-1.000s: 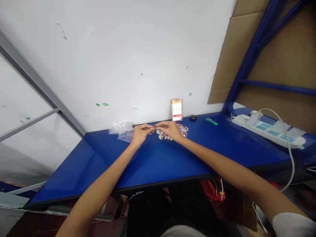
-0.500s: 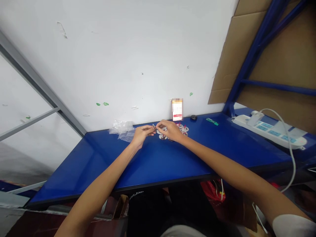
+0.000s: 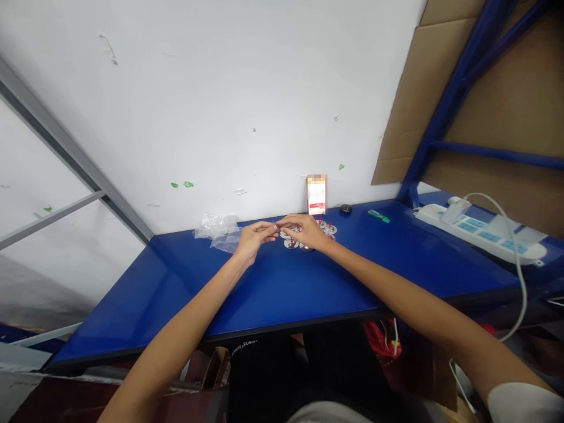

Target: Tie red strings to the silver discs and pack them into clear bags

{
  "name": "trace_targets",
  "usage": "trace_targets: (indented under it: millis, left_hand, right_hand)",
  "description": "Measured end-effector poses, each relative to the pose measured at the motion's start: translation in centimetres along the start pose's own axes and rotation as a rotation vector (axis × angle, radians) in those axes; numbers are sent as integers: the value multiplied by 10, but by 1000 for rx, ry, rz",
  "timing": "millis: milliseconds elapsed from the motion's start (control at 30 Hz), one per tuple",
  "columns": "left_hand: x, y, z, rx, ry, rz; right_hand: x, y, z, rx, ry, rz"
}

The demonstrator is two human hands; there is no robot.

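Both hands meet above the back part of the blue table [image 3: 273, 288]. My left hand [image 3: 254, 239] pinches a small shiny metal piece [image 3: 276, 228] between thumb and fingertips. From the other side, the fingertips of my right hand [image 3: 306, 231] close on the same piece, which is too small to make out fully. Under and around my right hand lie several round, shiny metal discs [image 3: 291, 242] with red upright bits in their middles, partly hidden by that hand. To the left of my left hand is a heap of clear plastic bags [image 3: 218, 228].
A phone [image 3: 316, 195] with a lit screen leans on the white wall. Right of it lie a round black object [image 3: 346, 209] and a green strip [image 3: 379, 216]. A white power strip [image 3: 480, 233] with a plug and cable sits at the right, near a blue metal frame [image 3: 434, 132].
My right fingers have shifted slightly over the metal piece, which has turned and shows less. My left hand has stayed almost still.
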State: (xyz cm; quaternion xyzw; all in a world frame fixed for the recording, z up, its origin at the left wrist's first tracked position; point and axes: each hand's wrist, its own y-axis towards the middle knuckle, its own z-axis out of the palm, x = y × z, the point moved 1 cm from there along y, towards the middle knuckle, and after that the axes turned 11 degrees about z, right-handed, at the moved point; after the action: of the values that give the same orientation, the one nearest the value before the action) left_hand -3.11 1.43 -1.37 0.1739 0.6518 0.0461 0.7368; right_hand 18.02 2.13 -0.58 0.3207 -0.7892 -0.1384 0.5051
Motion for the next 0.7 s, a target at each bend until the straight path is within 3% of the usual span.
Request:
trace_targets:
  millis: [200,333,467,600,700]
  left_hand:
    - [1,-1,5,44,-81,-48]
    - [-4,-1,6,99,-40,-38]
    - [-10,1,4,136,222,119]
    - [-8,1,3,170,497,303]
    - [-6,0,3,252,616,371]
  right_hand:
    - [5,1,-8,-50,-72,-10]
    - [11,1,-16,-64,-273,-54]
    - [10,5,-24,-56,-376,-13]
    - [8,8,-25,92,-247,5]
    - [9,8,-22,128,-166,56]
